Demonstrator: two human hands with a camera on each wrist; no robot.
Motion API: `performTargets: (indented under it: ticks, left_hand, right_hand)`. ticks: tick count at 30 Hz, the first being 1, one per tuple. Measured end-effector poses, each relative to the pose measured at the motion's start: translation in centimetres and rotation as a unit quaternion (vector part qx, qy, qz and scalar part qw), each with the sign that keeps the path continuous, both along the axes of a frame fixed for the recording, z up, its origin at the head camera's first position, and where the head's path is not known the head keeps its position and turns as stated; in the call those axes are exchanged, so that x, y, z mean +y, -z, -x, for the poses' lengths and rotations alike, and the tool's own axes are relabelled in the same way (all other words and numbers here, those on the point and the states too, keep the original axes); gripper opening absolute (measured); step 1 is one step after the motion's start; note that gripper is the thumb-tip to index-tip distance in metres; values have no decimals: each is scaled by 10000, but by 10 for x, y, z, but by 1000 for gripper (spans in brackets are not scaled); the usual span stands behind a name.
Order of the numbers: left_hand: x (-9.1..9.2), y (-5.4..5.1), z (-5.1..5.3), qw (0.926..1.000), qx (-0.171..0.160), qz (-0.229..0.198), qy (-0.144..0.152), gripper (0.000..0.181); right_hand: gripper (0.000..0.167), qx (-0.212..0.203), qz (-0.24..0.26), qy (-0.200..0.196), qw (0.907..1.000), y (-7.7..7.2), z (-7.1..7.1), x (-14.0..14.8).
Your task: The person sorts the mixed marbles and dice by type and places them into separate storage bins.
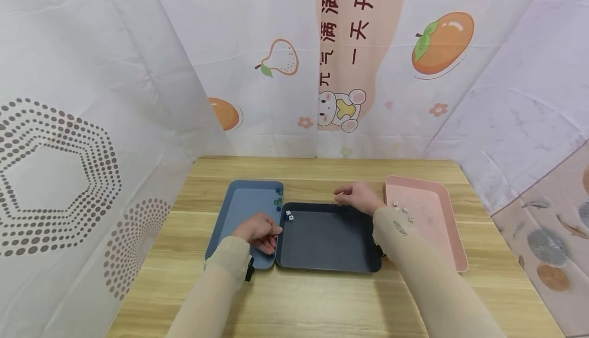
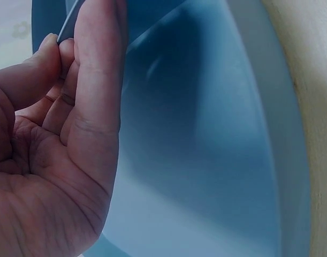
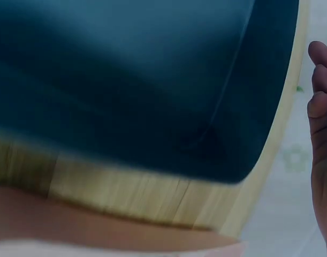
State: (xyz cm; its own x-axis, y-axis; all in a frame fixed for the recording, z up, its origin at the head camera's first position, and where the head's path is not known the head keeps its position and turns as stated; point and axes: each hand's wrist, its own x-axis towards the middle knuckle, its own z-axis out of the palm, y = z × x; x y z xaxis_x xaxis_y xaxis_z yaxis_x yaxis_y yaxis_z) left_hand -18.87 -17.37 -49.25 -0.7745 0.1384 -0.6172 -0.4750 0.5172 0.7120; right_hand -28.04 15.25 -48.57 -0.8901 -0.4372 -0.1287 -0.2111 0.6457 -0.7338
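Note:
My left hand [image 1: 262, 231] reaches over the blue tray [image 1: 222, 220]. In the left wrist view, its thumb and fingers pinch a thin dark edge, which looks like the left rim of the dark grey tray [image 1: 329, 262]. White dice [image 1: 291, 219] and at least one dark blue die lie in that tray's far left corner. Above its far right side hovers my right hand [image 1: 361, 197], fingers loosely bent, with nothing visible in them. The right wrist view catches only part of this hand [image 3: 325, 144], at its right edge.
Several green and blue dice [image 1: 278, 202] line the right side of the blue tray. On the right, the pink tray [image 1: 439, 246] holds several white dice [image 1: 405, 209]. All three trays stand on a wood-grain table [image 1: 303, 302], with patterned cloth [image 1: 257, 97] hanging behind.

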Motion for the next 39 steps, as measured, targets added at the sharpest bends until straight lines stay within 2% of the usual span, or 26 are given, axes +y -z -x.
performTargets:
  ticks: [12,19,39]
  left_hand:
    - [0,-4,-1,10000,18,55,-1,31]
    - [-1,-2,0,10000,-7,71,38,31]
    - [-1,2,3,9999,-94,23,91,30]
  right_hand:
    - [36,-242,284,-509,9980,8,-6,-39]
    - [30,-190,112,-688,9974,14,-10,-61]
    - [37,-220,-46,-1093,9938,32,-13,-94]
